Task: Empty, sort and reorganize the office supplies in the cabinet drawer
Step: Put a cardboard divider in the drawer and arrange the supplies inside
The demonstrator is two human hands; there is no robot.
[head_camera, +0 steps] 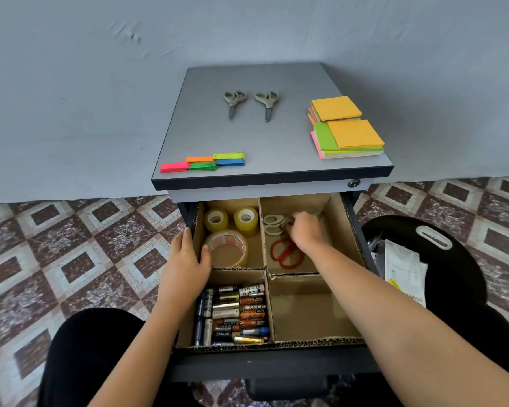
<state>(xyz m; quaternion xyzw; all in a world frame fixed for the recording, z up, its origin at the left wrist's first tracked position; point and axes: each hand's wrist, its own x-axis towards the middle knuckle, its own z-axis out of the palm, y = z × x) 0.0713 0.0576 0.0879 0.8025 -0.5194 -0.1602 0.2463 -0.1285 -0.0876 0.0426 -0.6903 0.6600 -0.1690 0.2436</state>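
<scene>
The drawer holds a cardboard divider (266, 277) with four compartments. Back left holds three tape rolls (227, 248). Front left is packed with several batteries (238, 312). Back right holds white scissors (272, 224) and red scissors (285, 254). The front right compartment (312, 312) has nothing in it. My right hand (304, 232) reaches into the back right compartment, fingers curled at the white scissors' handles. My left hand (188, 257) grips the divider's left wall, thumb inside by the large tape roll.
On the cabinet top (265, 136) lie two grey scissors (250, 102), coloured flag strips (203, 163) at the front left and sticky note stacks (347, 130) at the right. A black bag (441, 259) with papers sits on the floor to the right.
</scene>
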